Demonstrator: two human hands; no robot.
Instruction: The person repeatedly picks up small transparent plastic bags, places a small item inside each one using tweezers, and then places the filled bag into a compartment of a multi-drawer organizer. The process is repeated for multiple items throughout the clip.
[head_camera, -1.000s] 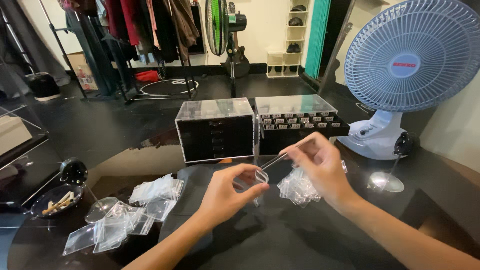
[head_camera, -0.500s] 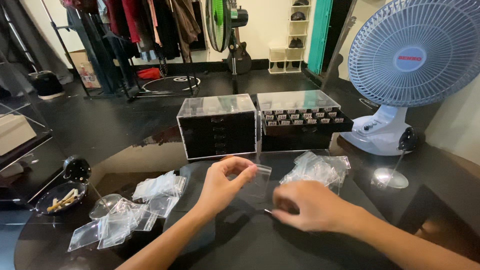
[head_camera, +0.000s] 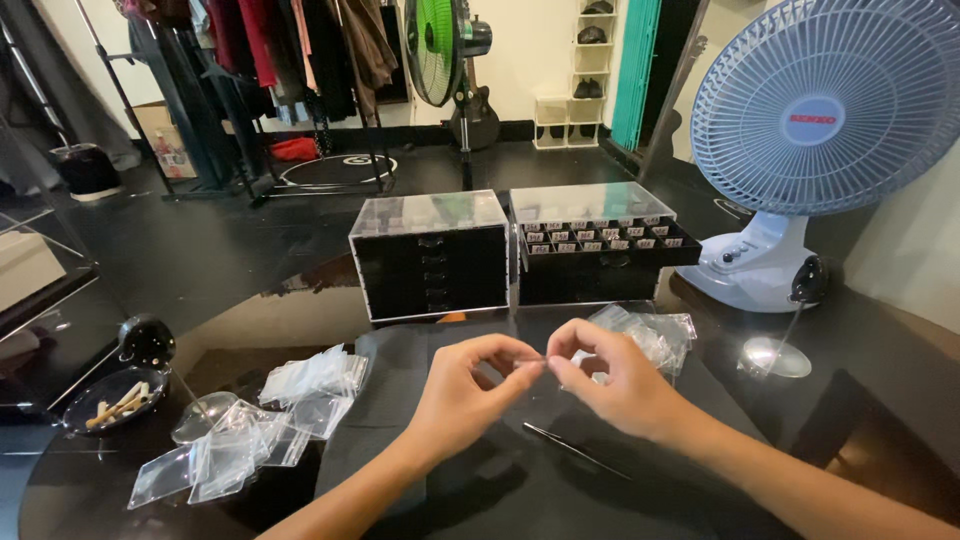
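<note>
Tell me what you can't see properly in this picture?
Head view:
- What the left hand and right hand pinch together: too small, fingers cover it.
- Contents of the black drawer boxes: closed fronts hide them.
- The fan: its right side is cut off by the picture's edge.

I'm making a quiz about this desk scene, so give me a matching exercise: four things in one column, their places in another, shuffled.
Things:
1. pile of clear bags
2. desk fan
3. thin black tool
4. small dish

Places:
a. far left edge of the table
b. lying below the right hand
c. left of the left hand
d. right of the drawer boxes

Pairs: 1-c, 2-d, 3-b, 4-a
</note>
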